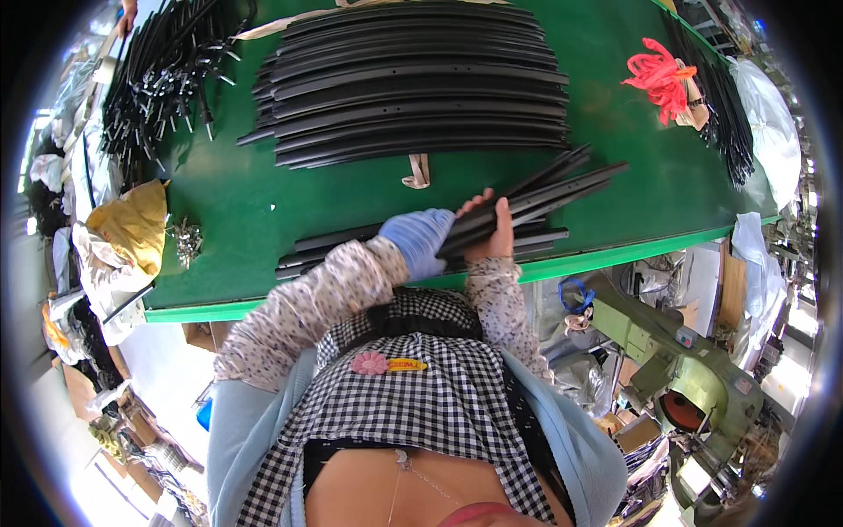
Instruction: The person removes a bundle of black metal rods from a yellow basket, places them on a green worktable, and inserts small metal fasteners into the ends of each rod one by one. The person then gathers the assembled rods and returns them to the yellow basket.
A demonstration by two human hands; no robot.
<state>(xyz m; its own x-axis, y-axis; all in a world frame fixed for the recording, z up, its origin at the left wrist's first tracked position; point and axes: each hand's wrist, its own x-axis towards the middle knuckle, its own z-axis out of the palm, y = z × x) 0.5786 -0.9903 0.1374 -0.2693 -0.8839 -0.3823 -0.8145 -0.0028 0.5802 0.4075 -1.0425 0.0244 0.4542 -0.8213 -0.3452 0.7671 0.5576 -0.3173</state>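
Note:
My left hand [416, 243], in a blue glove, is closed around the near end of a small bunch of black metal bars [566, 191]. Bare-fingered, my right hand [493, 230] grips the same bunch just to the right, thumb up along its side. The bunch slants up and away to the right over the table, its far ends spread a little. Under and beside my hands, more black bars [303, 259] lie along the near edge. Farther back rests a wide stack of long black bars [413, 110], side by side, with a pale cloth strip [416, 172] poking out below.
The green table [237, 211] has a bright green front edge. Bundled black rods [167, 79] lie far left, near another person's hand [128, 16]. Small metal parts [185, 241] sit by a yellow cloth [132, 224]. Red ties [659, 77] lie at right. A green machine [676, 351] stands below right.

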